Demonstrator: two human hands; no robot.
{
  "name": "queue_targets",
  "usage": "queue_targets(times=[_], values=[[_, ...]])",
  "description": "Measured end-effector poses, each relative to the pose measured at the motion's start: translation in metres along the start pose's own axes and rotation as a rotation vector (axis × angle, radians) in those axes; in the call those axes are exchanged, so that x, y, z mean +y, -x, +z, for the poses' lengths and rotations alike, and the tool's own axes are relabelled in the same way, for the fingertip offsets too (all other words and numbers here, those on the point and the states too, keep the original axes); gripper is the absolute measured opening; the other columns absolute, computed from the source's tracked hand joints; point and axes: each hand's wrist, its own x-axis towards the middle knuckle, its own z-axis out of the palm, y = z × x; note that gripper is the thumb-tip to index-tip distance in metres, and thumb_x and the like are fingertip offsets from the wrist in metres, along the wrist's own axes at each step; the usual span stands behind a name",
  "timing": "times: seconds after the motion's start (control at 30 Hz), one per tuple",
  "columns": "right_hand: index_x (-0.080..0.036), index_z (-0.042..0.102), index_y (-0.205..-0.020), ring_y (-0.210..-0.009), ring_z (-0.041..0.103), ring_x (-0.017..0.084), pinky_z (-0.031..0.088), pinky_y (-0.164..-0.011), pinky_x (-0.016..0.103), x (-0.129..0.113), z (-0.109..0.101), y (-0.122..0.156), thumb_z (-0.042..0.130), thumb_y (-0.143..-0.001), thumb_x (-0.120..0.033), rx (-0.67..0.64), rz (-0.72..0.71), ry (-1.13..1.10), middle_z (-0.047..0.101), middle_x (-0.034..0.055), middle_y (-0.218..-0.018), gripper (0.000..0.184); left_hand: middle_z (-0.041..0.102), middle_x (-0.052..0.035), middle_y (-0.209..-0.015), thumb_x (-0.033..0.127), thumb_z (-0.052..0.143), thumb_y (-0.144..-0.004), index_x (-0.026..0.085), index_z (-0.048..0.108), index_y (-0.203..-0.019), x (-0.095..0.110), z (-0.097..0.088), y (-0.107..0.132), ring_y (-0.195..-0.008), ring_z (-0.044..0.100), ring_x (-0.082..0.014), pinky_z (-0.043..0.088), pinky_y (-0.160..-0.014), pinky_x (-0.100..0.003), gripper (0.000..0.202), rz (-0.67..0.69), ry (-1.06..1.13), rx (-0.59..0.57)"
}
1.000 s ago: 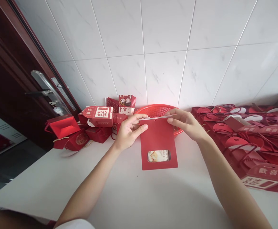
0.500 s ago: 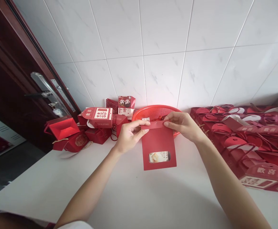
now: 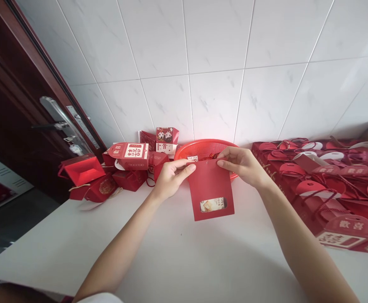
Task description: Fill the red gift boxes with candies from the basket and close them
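Between both hands hangs a flat red paper bag (image 3: 211, 183), held up by its top edge above the white table. Near its bottom, a cut-out window shows a pale printed packet (image 3: 213, 204) inside. My left hand (image 3: 171, 176) pinches the top left corner, thumb in front. At the top right, my right hand (image 3: 242, 165) grips the edge between thumb and fingers. Just behind the bag stands a red plastic basket (image 3: 199, 148), partly covered by the bag and my hands; small items inside it are only partly visible.
Several red gift boxes (image 3: 135, 156) are heaped at the back left. On the right, many red handled boxes (image 3: 344, 227) stand in packed rows. A tiled wall (image 3: 218, 101) closes off the back of the white table (image 3: 177, 261). A dark door (image 3: 19, 75) is at the left.
The narrow folded strip along the bag's top no longer shows at the front. The bag's lower end has swung slightly right and up. My left thumb has shifted up to the top edge.
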Motion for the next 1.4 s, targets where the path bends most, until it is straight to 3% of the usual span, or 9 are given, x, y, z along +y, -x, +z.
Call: queue_targets(times=[0.2, 0.33, 0.53, 0.8, 1.07, 1.17, 1.3, 1.37, 1.4], values=[[-0.016, 0.069, -0.088, -0.076, 0.066, 0.019, 0.054, -0.062, 0.029, -0.001, 0.0, 0.001, 0.075, -0.08, -0.047, -0.003, -0.02, 0.071, 0.071, 0.0076, -0.086, 0.032, 0.076, -0.0049, -0.084, 0.047, 0.067, -0.088, 0.021, 0.077, -0.096, 0.004, 0.003, 0.004, -0.087, 0.072, -0.0256, 0.061, -0.065, -0.033, 0.029, 0.025, -0.048, 0.068], [-0.017, 0.072, -0.099, -0.08, 0.068, 0.02, 0.054, -0.064, 0.03, -0.001, -0.001, 0.001, 0.07, -0.085, -0.046, -0.065, -0.019, 0.092, 0.073, 0.0084, -0.092, 0.033, 0.075, -0.0039, -0.082, 0.047, 0.066, -0.089, 0.019, 0.075, -0.094, 0.001, 0.005, 0.006, -0.082, 0.071, -0.0227, 0.059, -0.067, -0.03, 0.029, 0.05, -0.091, 0.125], [-0.016, 0.072, -0.086, -0.077, 0.068, 0.019, 0.054, -0.065, 0.031, 0.001, 0.0, 0.0, 0.072, -0.084, -0.046, -0.07, -0.034, 0.065, 0.072, 0.007, -0.085, 0.031, 0.075, -0.0044, -0.083, 0.046, 0.064, -0.089, 0.016, 0.074, -0.092, -0.003, 0.007, 0.005, -0.076, 0.069, -0.0188, 0.057, -0.068, -0.027, 0.032, 0.129, -0.145, 0.133], [-0.017, 0.073, -0.085, -0.076, 0.067, 0.02, 0.053, -0.066, 0.032, 0.001, 0.001, -0.001, 0.07, -0.085, -0.047, -0.045, -0.118, 0.188, 0.072, 0.0072, -0.084, 0.03, 0.077, -0.0053, -0.087, 0.045, 0.072, -0.083, 0.017, 0.075, -0.095, -0.008, 0.011, 0.004, -0.078, 0.071, -0.0211, 0.058, -0.068, -0.03, 0.031, 0.076, -0.086, 0.097], [-0.017, 0.071, -0.094, -0.082, 0.069, 0.021, 0.055, -0.068, 0.031, 0.001, 0.0, 0.001, 0.07, -0.084, -0.048, -0.111, -0.027, 0.052, 0.074, 0.0077, -0.094, 0.032, 0.073, -0.0037, -0.078, 0.045, 0.07, -0.084, 0.016, 0.074, -0.088, -0.009, 0.013, 0.006, -0.069, 0.067, -0.018, 0.055, -0.062, -0.027, 0.029, 0.108, -0.089, 0.15], [-0.017, 0.071, -0.09, -0.08, 0.069, 0.02, 0.055, -0.069, 0.032, -0.001, -0.002, 0.002, 0.07, -0.085, -0.048, -0.121, -0.042, 0.032, 0.073, 0.0075, -0.09, 0.031, 0.073, -0.0046, -0.082, 0.043, 0.07, -0.085, 0.017, 0.073, -0.091, -0.013, 0.015, 0.005, -0.074, 0.069, -0.019, 0.057, -0.067, -0.029, 0.028, 0.124, -0.099, 0.173], [-0.017, 0.072, -0.086, -0.077, 0.066, 0.019, 0.053, -0.068, 0.031, 0.002, -0.003, 0.0, 0.07, -0.085, -0.049, -0.011, -0.114, 0.146, 0.072, 0.0064, -0.085, 0.032, 0.069, -0.0072, -0.109, 0.033, 0.071, -0.084, 0.02, 0.067, -0.102, -0.006, 0.019, 0.008, -0.107, 0.065, -0.0233, 0.054, -0.096, -0.039, 0.023, 0.329, -0.261, 0.376], [-0.018, 0.071, -0.083, -0.073, 0.064, 0.018, 0.051, -0.064, 0.03, 0.004, -0.004, -0.002, 0.07, -0.083, -0.052, 0.066, -0.116, 0.139, 0.07, 0.0048, -0.08, 0.034, 0.067, -0.0063, -0.104, 0.028, 0.069, -0.084, 0.022, 0.064, -0.098, 0.005, 0.027, 0.017, -0.104, 0.064, -0.0232, 0.054, -0.095, -0.04, 0.016, 0.477, -0.349, 0.431], [-0.018, 0.071, -0.081, -0.071, 0.063, 0.018, 0.051, -0.062, 0.03, 0.006, -0.004, -0.003, 0.071, -0.082, -0.053, 0.103, -0.107, 0.108, 0.069, 0.0041, -0.078, 0.035, 0.067, -0.0055, -0.097, 0.025, 0.067, -0.085, 0.023, 0.063, -0.094, 0.011, 0.034, 0.024, -0.096, 0.065, -0.0223, 0.056, -0.088, -0.039, 0.01, 0.539, -0.365, 0.394]])
